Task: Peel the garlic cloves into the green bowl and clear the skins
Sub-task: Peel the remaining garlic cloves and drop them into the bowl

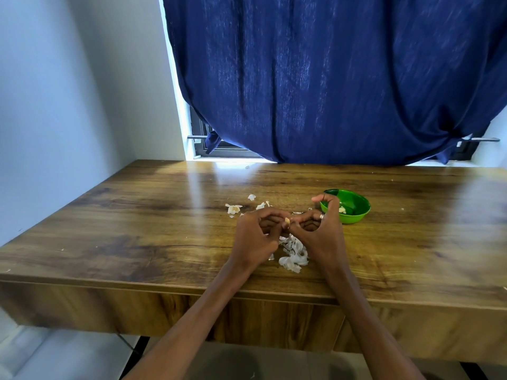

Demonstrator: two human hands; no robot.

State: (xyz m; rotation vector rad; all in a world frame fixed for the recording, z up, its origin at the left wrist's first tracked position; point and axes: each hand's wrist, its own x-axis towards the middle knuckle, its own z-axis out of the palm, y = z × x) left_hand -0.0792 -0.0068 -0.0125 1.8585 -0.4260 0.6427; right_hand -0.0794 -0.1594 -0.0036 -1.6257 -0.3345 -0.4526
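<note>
Both hands meet over the middle of the wooden table (137, 229). My left hand (258, 237) and my right hand (321, 231) pinch one small garlic clove (287, 221) between their fingertips. The right hand wears a ring, and its little finger sticks up in front of the green bowl (356, 212). That bowl stands just right of the hands and holds at least one pale peeled clove (341, 209). A heap of white skins (293, 255) lies under the hands. More skin scraps and a garlic piece (233, 208) lie farther back on the left.
A dark blue curtain (329, 78) hangs over the window behind the table's far edge. A white wall (68, 105) runs along the left side. The table's front edge (164, 286) is close to my forearms.
</note>
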